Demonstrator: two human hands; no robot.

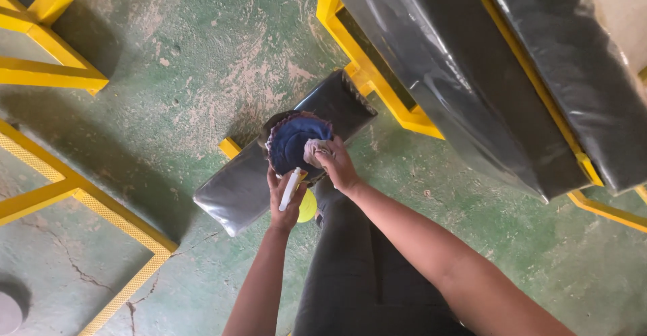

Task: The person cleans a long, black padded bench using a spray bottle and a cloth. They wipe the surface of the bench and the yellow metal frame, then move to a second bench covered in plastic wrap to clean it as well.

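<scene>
Disc (294,140), dark blue, frayed rim, sits on near end of black wrapped pad (251,184), scene centre. Right hand (339,164) clenched on pale rag (315,150), pressing it to disc's right edge. Left hand (284,198) closed round white tube (290,188), fingers wrapped, tip toward disc. Yellow lid (308,206) just under that hand. Risk, by my judgement: rag snagging frayed rim, or disc sliding off slick wrap under pressure. Yellow frames (64,181) left; big wrapped cushions (472,73) far right.
</scene>
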